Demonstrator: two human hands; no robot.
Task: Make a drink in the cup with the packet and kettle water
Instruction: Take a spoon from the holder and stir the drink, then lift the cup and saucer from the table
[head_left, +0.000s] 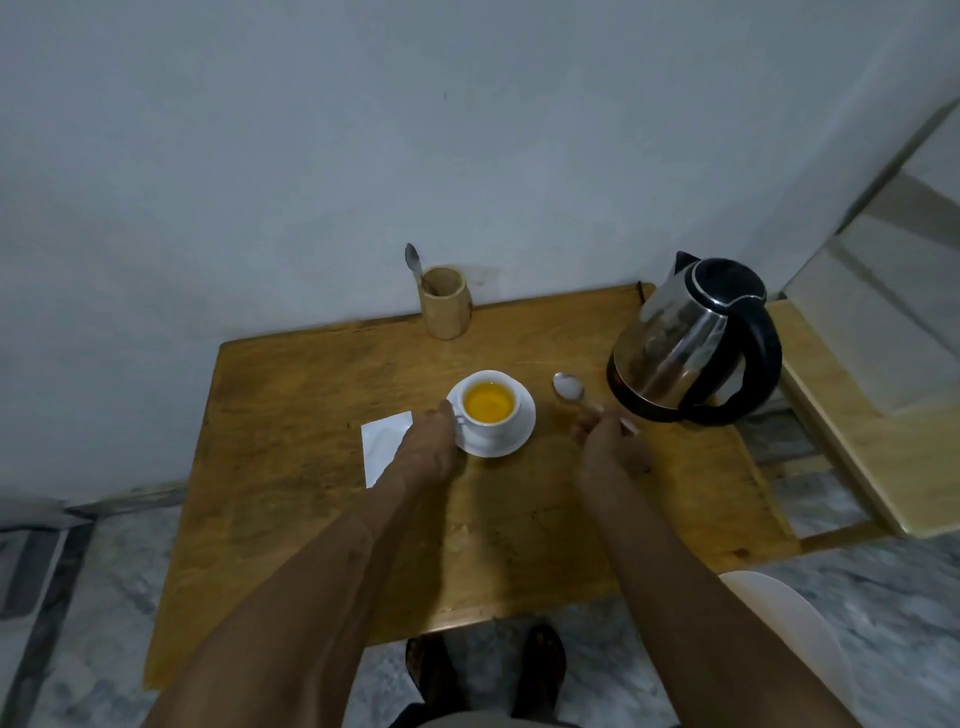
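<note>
A white cup (491, 410) sits on a white saucer (521, 431) near the middle of a wooden table (291, 467). The cup holds an orange-yellow liquid, filled close to the rim.

The left hand (428, 449) reaches in from the near side, its fingertips at the cup's handle and the saucer's left rim; whether they actually grip the handle cannot be told. Partly under this hand lies a white packet (383, 444), flat on the table, just left of the saucer.

The right hand (610, 441) is closed around the handle of a metal spoon (569, 387), the bowl pointing away from the person and lying on or just above the table (contact unclear), between saucer and kettle.

The steel kettle (685, 338), black lid and handle, stands at the table's far right. A wooden holder (444, 302) at the far edge, against the wall, contains a second spoon (413, 259).
</note>
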